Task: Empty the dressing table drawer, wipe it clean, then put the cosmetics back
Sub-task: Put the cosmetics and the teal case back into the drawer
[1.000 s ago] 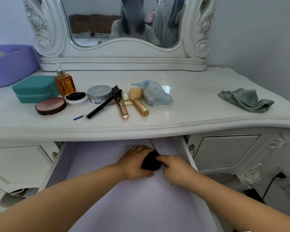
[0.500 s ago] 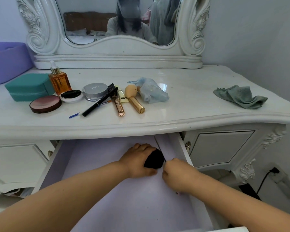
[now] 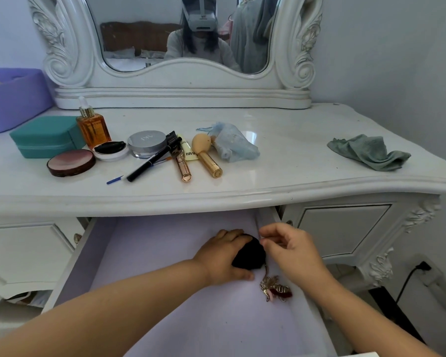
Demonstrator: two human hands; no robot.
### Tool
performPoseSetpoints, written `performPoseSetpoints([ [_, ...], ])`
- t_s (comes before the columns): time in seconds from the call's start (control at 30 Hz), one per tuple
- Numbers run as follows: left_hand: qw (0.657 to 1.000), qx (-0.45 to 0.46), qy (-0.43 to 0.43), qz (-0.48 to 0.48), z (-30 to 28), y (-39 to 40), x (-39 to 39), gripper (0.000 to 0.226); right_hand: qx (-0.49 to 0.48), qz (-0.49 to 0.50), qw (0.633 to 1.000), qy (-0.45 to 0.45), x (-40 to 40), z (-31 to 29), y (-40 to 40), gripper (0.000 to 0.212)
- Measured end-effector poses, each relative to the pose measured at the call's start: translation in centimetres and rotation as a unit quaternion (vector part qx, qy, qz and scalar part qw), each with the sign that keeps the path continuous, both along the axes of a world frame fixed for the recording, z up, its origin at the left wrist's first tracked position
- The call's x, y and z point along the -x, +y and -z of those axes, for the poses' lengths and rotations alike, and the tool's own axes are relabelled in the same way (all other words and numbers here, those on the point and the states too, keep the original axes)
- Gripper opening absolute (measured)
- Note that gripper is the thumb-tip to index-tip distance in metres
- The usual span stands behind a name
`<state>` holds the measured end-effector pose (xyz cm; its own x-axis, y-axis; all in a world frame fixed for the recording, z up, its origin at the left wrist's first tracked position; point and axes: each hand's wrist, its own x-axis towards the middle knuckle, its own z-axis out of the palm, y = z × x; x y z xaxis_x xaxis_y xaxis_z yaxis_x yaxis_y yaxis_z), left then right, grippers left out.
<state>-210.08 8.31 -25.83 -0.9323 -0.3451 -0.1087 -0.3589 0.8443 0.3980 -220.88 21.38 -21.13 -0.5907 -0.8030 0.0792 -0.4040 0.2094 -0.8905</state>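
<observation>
The drawer [image 3: 150, 253] stands pulled out, lined in pale purple. My left hand [image 3: 222, 258] lies inside it, closed over a soft black pouch [image 3: 251, 255]. My right hand [image 3: 291, 251] hovers beside the pouch with fingertips pinched on the near end of a thin stick [image 3: 258, 228] that runs along the drawer's right wall. A gold and red trinket [image 3: 276, 289] lies on the liner below the pouch. On the tabletop lie the cosmetics: an amber dropper bottle [image 3: 93, 127], a silver-lidded jar [image 3: 146, 143], a round compact [image 3: 71, 163], a black pen [image 3: 152, 162] and gold tubes [image 3: 209, 161].
A crumpled green cloth [image 3: 366, 150] lies on the right of the tabletop. A teal case [image 3: 44, 136] and a purple bin [image 3: 13, 99] stand at the left. A pale blue bag [image 3: 233, 144] sits mid-table. The mirror frame [image 3: 180, 96] closes the back.
My right hand has lifted and shifted right off the liner, uncovering the gold and red trinket. My left hand stays on the black pouch. The view has tilted slightly.
</observation>
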Motion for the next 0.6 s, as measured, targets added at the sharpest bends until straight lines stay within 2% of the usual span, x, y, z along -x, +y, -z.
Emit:
performPoseSetpoints([
  [0.13, 0.999, -0.03, -0.013, 0.001, -1.7, 0.9, -0.3, 0.085, 0.043, -0.001, 0.999, 0.013, -0.2, -1.3, 0.6, 0.029],
  [0.2, 0.999, -0.002, 0.037, 0.012, -3.7, 0.9, -1.3, 0.072, 0.086, -0.003, 0.996, 0.037, -0.1, -3.0, 0.4, 0.025],
  [0.33, 0.979, 0.053, 0.198, 0.02, -8.1, 0.8, -4.1, 0.046, 0.154, -0.036, 0.984, 0.078, -0.1, -7.3, -2.0, 0.018],
  [0.4, 0.965, 0.069, 0.252, 0.004, -9.9, 0.8, -5.2, 0.036, 0.154, -0.045, 0.981, 0.112, -0.2, -8.7, -4.3, 0.012],
  [0.47, 0.946, 0.13, 0.295, -0.021, -11.2, 0.2, -5.6, 0.031, 0.138, -0.047, 0.973, 0.178, -0.3, -9.5, -6.9, 0.005],
  [0.53, 0.919, 0.179, 0.344, -0.07, -12.1, -1.4, -5.7, 0.028, 0.108, -0.048, 0.964, 0.238, -0.3, -9.7, -9.4, 0.01],
  [0.6, 0.9, 0.192, 0.369, -0.13, -12.7, -3.3, -5.6, 0.03, 0.078, -0.044, 0.961, 0.26, -0.3, -9.6, -11.5, 0.018],
])
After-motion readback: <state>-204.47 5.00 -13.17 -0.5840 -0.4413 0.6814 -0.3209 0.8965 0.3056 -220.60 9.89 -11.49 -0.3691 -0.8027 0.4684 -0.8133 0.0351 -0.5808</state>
